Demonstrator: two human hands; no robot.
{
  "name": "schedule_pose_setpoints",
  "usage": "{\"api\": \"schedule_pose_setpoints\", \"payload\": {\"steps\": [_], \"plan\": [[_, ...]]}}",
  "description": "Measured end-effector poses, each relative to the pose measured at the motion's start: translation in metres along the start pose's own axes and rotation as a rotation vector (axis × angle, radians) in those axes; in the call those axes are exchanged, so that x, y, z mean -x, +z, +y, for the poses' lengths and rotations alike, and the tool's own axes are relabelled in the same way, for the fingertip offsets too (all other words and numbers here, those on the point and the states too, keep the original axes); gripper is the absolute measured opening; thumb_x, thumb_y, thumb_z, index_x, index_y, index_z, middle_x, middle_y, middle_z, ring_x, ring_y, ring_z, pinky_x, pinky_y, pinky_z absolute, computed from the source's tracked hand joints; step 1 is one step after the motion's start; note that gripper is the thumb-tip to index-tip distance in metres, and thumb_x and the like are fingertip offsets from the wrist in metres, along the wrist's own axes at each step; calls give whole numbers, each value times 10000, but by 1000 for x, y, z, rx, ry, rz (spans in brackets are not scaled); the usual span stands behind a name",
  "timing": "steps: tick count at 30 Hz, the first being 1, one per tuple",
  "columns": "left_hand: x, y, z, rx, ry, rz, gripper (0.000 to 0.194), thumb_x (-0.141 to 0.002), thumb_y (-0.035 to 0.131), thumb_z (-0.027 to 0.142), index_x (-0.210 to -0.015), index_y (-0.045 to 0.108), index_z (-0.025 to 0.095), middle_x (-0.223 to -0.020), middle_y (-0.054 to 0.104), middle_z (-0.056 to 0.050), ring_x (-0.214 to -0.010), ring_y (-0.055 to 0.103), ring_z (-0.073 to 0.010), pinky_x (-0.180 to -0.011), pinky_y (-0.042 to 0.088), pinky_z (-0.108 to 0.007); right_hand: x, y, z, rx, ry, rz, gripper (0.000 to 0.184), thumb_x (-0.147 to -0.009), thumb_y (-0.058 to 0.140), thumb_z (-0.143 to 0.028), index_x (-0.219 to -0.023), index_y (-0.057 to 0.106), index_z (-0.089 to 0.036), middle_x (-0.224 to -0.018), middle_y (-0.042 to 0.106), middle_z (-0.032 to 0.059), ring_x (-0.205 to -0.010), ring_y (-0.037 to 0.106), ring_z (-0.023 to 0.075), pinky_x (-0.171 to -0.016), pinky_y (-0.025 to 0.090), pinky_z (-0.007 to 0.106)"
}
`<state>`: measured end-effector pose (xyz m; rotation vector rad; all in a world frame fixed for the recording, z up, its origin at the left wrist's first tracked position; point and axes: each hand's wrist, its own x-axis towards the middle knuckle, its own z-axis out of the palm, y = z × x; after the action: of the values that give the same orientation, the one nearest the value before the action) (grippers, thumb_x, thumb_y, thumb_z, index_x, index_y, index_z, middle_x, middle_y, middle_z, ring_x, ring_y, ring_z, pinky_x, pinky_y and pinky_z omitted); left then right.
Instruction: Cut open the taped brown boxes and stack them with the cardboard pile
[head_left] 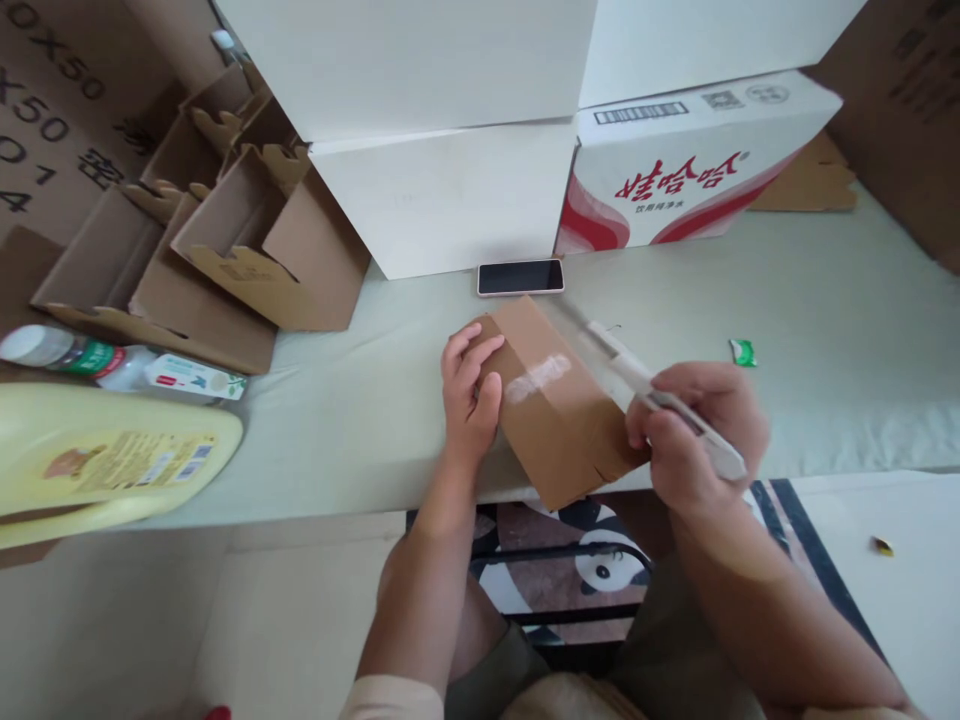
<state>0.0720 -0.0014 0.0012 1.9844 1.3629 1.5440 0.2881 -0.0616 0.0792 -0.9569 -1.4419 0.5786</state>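
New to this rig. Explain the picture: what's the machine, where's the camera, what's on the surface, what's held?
No machine here: these are a person's bare hands. The single view comes from a camera worn on the head, looking forward and down. The left hand rests on a brown cardboard box with a whitish patch on top. The right hand holds what looks like a white cutter above it. On the pale green cloth are a phone, a small green packet, white boxes behind, and open cartons and a yellow jug to the left.
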Motion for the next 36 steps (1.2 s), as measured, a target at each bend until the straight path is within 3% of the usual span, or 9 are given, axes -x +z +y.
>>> {"api": "schedule_pose_setpoints", "payload": {"steps": [3, 5, 13, 17, 27, 36], "plan": [[0, -1, 0, 14, -8, -20, 482, -1083, 398, 543, -1329, 688, 247, -1463, 589, -139, -1444, 538, -303, -1233, 422, -545, -4, -1, -7, 124, 36, -215, 129, -893, 594, -147, -954, 653, -244, -540, 506, -89, -386, 409, 85, -381, 301, 239], [-1, -2, 0, 26, -10, -25, 478, -1082, 403, 532, -1332, 691, 244, -1473, 586, -140, -1446, 530, -309, -1240, 409, -549, -9, -2, -11, 158, -1, -267, 156, -861, 572, -108, -906, 633, -244, -500, 470, -107, -352, 368, 67, -363, 265, 224], [0, -2, -1, 19, -8, -17, 466, -1078, 415, 523, -1323, 691, 239, -1461, 583, -139, -1429, 539, -301, -1227, 426, -534, -14, -3, -10, 181, -190, -255, 181, -796, 512, -91, -835, 586, -251, -493, 513, -79, -365, 431, 94, -392, 329, 237], [0, -1, -1, -7, -24, -10, 495, -1074, 396, 556, -1308, 695, 239, -1454, 589, -140, -1422, 549, -308, -1227, 427, -550, -15, -2, -8, 176, -189, -277, 182, -790, 515, -85, -827, 588, -248, -500, 529, -77, -370, 451, 92, -403, 330, 233], [-1, 1, 4, -16, -56, -3, 483, -1073, 365, 494, -1295, 699, 225, -1460, 589, -142, -1432, 539, -312, -1246, 410, -551, -5, -4, -3, 117, -127, -141, 155, -794, 511, -137, -726, 606, -238, -536, 549, -36, -382, 420, 105, -398, 290, 279], [-2, 1, 3, 3, -40, -11, 478, -1070, 381, 511, -1305, 689, 232, -1465, 590, -136, -1437, 534, -309, -1248, 403, -544, -6, -1, 0, 129, -249, -141, 186, -805, 485, -100, -791, 611, -235, -546, 513, -45, -413, 388, 107, -422, 288, 270]]}}
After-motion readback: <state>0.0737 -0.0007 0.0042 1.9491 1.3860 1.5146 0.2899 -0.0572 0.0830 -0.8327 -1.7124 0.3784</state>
